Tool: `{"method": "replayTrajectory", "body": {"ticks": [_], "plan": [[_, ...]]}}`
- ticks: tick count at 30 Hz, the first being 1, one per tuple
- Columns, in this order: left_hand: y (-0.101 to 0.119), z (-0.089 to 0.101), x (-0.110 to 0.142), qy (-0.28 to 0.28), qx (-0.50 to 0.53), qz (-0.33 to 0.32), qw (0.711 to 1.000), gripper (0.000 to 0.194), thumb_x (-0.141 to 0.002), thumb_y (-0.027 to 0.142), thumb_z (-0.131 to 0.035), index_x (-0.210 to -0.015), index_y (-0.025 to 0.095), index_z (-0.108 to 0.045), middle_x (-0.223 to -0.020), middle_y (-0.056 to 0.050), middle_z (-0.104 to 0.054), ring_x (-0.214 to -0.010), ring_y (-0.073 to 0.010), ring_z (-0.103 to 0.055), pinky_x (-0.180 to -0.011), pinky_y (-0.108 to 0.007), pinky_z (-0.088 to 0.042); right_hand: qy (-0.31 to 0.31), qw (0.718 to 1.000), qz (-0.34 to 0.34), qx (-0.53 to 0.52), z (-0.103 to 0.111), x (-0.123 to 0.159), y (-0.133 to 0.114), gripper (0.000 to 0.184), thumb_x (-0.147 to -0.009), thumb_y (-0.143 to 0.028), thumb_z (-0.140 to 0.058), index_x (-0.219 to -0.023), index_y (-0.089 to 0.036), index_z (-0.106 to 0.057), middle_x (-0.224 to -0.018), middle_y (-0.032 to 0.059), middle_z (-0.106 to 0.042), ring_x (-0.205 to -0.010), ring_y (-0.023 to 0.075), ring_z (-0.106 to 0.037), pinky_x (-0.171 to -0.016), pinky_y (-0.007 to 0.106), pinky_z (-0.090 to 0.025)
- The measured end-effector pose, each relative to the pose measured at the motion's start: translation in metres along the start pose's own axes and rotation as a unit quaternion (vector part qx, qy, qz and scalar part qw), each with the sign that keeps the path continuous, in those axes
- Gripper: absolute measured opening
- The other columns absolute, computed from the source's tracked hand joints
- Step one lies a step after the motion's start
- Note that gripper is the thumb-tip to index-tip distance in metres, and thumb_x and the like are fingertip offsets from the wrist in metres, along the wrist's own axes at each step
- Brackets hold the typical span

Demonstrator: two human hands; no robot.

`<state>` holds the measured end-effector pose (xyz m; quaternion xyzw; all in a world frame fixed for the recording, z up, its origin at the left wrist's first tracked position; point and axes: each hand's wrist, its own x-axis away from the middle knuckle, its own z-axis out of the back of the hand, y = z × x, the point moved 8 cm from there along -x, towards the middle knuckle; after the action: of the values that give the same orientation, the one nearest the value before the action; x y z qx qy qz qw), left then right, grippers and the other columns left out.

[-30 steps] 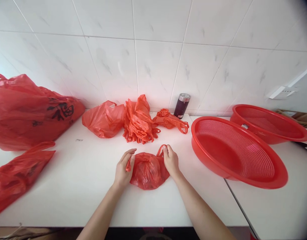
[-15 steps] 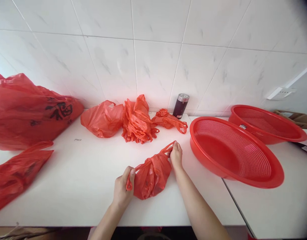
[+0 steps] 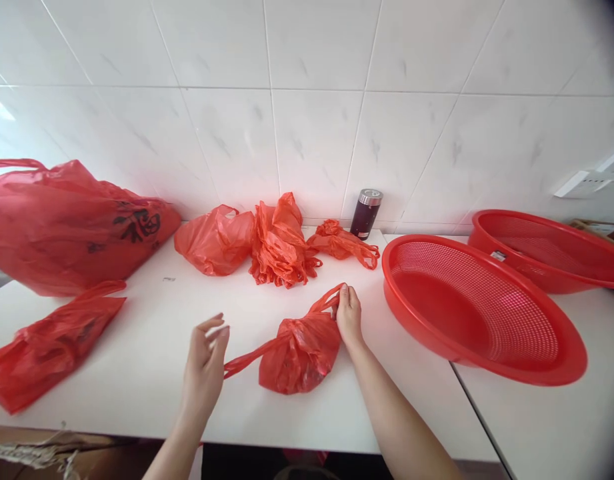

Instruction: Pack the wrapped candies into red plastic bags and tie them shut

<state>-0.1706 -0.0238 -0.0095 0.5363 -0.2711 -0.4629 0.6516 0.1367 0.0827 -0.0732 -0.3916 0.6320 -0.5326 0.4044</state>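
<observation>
A knotted red plastic bag (image 3: 301,357) rests on the white table in front of me, bunched around contents that I cannot make out. My right hand (image 3: 347,312) pinches one of its looped handles at the bag's upper right. My left hand (image 3: 204,357) is raised to the left of the bag, its thumb and fingers apart and nothing visible between them. The bag's other handle stretches left, its end meeting the edge of my left palm; whether they touch is unclear.
Large red bag (image 3: 77,227) and flatter red bag (image 3: 61,350) lie left. Along the tiled wall are a filled red bag (image 3: 217,240), bunched red bags (image 3: 279,243), a small red bag (image 3: 341,241) and a dark tumbler (image 3: 367,215). Red colanders (image 3: 437,300) (image 3: 547,267) stand right.
My left hand has let go of the left handle and moved left, its fingers opening. The right hand keeps its handle. The view has shifted slightly.
</observation>
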Motion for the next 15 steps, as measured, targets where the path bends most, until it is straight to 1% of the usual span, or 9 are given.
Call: {"method": "replayTrajectory", "body": {"ticks": [1,2,4,5,7,9,10,12,15], "plan": [[0.018,0.002,0.001,0.035,-0.044,-0.079,0.995,0.02,-0.088,0.041,-0.052,-0.1,0.025,-0.052,-0.126,-0.008,-0.055,-0.111,-0.0244,-0.057,-0.092,-0.04,-0.046,-0.007,1.0,-0.005,-0.005,-0.001,0.0,0.0,0.047,-0.088,-0.067,-0.045,-0.074,-0.023,-0.042,-0.049,-0.0074,-0.042,-0.04,0.0114,-0.04,-0.04,0.023,-0.038],[0.034,-0.006,0.005,0.034,-0.089,-0.149,0.984,0.016,-0.088,0.036,-0.051,-0.099,0.025,-0.053,-0.119,-0.007,-0.058,-0.11,-0.0238,-0.057,-0.091,-0.039,-0.046,-0.012,1.0,-0.011,-0.011,-0.001,0.0,0.001,0.046,-0.088,-0.067,-0.046,-0.076,-0.023,-0.043,-0.049,-0.0074,-0.043,-0.04,0.0116,-0.041,-0.04,0.023,-0.038],[0.052,-0.042,0.016,-0.049,-0.171,-0.233,0.956,0.015,-0.089,0.03,-0.049,-0.102,0.026,-0.056,-0.109,-0.006,-0.062,-0.103,-0.0226,-0.058,-0.088,-0.037,-0.046,-0.014,0.999,-0.026,-0.024,0.0,0.0,0.002,0.043,-0.086,-0.065,-0.049,-0.081,-0.023,-0.046,-0.05,-0.0075,-0.045,-0.042,0.0118,-0.042,-0.041,0.022,-0.039],[0.053,-0.064,0.022,-0.105,-0.209,-0.24,0.942,0.019,-0.089,0.027,-0.049,-0.107,0.027,-0.057,-0.109,-0.005,-0.062,-0.099,-0.0226,-0.058,-0.086,-0.038,-0.046,-0.012,0.999,-0.032,-0.029,0.001,-0.001,0.003,0.041,-0.086,-0.063,-0.051,-0.085,-0.023,-0.047,-0.051,-0.0076,-0.046,-0.043,0.0119,-0.044,-0.042,0.022,-0.04],[0.044,-0.102,0.028,-0.202,-0.269,-0.203,0.92,0.03,-0.088,0.024,-0.048,-0.116,0.026,-0.055,-0.113,-0.007,-0.062,-0.1,-0.0255,-0.057,-0.086,-0.042,-0.044,-0.003,0.998,-0.042,-0.045,0.004,-0.002,0.003,0.039,-0.085,-0.06,-0.054,-0.094,-0.022,-0.047,-0.053,-0.0076,-0.048,-0.046,0.012,-0.046,-0.044,0.021,-0.041],[0.034,-0.122,0.027,-0.254,-0.301,-0.147,0.908,0.03,-0.085,0.022,-0.048,-0.114,0.022,-0.059,-0.109,-0.01,-0.064,-0.1,-0.0297,-0.056,-0.085,-0.046,-0.043,0.004,0.996,-0.056,-0.07,0.006,-0.003,0.004,0.042,-0.083,-0.057,-0.057,-0.102,-0.022,-0.046,-0.055,-0.0075,-0.05,-0.048,0.0119,-0.047,-0.046,0.021,-0.041],[0.032,-0.125,0.024,-0.269,-0.303,-0.124,0.906,0.027,-0.084,0.022,-0.049,-0.107,0.02,-0.062,-0.104,-0.011,-0.065,-0.097,-0.0299,-0.057,-0.082,-0.045,-0.043,0.006,0.995,-0.064,-0.079,0.007,-0.002,0.004,0.044,-0.081,-0.056,-0.059,-0.105,-0.022,-0.045,-0.056,-0.0073,-0.051,-0.049,0.012,-0.047,-0.047,0.021,-0.042],[0.036,-0.121,0.016,-0.3,-0.286,-0.101,0.905,0.018,-0.081,0.022,-0.051,-0.094,0.02,-0.064,-0.092,-0.007,-0.067,-0.087,-0.0253,-0.06,-0.075,-0.038,-0.046,0.01,0.994,-0.08,-0.076,0.009,-0.001,0.005,0.047,-0.078,-0.055,-0.062,-0.108,-0.022,-0.045,-0.058,-0.0068,-0.053,-0.05,0.0123,-0.048,-0.048,0.021,-0.043],[0.052,-0.094,0.005,-0.34,-0.167,-0.051,0.924,0.015,-0.082,0.028,-0.052,-0.091,0.022,-0.062,-0.086,-0.001,-0.067,-0.076,-0.0167,-0.06,-0.066,-0.028,-0.047,0.003,0.994,-0.094,-0.054,0.008,0.0,0.006,0.046,-0.077,-0.05,-0.064,-0.109,-0.022,-0.046,-0.06,-0.0062,-0.054,-0.053,0.0128,-0.051,-0.05,0.021,-0.044]]}}
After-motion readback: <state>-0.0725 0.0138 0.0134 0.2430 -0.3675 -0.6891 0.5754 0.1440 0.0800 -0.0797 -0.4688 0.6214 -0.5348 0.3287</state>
